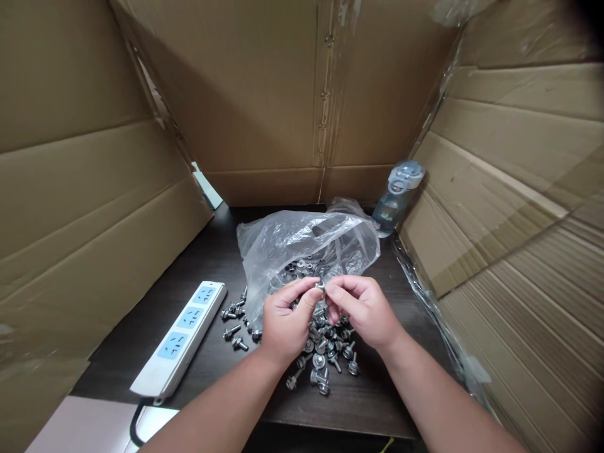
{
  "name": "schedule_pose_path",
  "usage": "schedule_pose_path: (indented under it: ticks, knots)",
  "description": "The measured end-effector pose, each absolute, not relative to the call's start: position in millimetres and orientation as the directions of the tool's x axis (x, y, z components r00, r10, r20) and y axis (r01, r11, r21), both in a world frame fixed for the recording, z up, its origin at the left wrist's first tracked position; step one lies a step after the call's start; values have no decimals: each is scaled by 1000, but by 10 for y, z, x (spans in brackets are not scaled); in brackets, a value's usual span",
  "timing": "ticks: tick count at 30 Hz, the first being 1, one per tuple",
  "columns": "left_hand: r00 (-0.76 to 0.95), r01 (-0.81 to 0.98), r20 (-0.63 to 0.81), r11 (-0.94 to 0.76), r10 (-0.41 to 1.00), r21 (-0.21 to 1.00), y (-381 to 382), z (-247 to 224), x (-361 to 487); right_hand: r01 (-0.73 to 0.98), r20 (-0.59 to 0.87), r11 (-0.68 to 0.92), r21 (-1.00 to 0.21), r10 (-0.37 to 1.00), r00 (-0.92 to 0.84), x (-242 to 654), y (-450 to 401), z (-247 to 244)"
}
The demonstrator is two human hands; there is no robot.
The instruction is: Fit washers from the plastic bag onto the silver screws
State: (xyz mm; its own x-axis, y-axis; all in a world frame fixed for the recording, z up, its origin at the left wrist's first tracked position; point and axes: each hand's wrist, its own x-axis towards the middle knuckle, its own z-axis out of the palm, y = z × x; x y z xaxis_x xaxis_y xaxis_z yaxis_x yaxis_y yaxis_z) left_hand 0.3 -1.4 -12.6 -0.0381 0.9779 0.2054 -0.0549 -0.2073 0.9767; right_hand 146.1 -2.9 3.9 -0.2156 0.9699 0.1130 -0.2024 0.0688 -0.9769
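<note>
Just above a heap of loose bolts, a small shiny bolt (320,286) sits between my two hands. The thumb and forefinger of my left hand (287,318) pinch it from the left. My right hand (365,309) is closed too, its thumb and forefinger pressed together at the bolt's right end; whether a nut or washer is between them is hidden. Below and around my hands lie many bolts with washers (319,361). Behind them, a clear plastic bag (278,242) lies with its mouth toward me and more metal pieces inside.
To the left lies a white power strip (189,327) with its black cable (135,428). A few bolts (240,343) are scattered left of my hands. A water bottle (395,201) stands at the back right. Cardboard walls (264,94) enclose the dark tabletop (207,371).
</note>
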Motion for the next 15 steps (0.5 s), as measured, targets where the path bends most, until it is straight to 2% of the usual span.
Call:
schedule_pose_path:
  ticks: [3,6,8,11,15]
  knots:
    - [-28,-24,234,-234,972,972,-23,-118,2,-337,-3,-91,-937,967,-255,1424,-8,1]
    - [-20,-69,203,-204,979,977,-15,-141,5,-317,-104,-186,-930,960,-259,1410,20,-25]
    - [-15,-168,126,-127,992,978,-3,-160,12,-270,-93,-154,-950,970,-226,1432,34,-26]
    - [6,-331,26,-22,1000,943,15,-172,25,-208,27,-4,-978,989,-146,1485,30,7]
    - [14,-409,-10,15,1000,913,27,-165,36,-168,139,115,-979,980,-142,1497,-11,75]
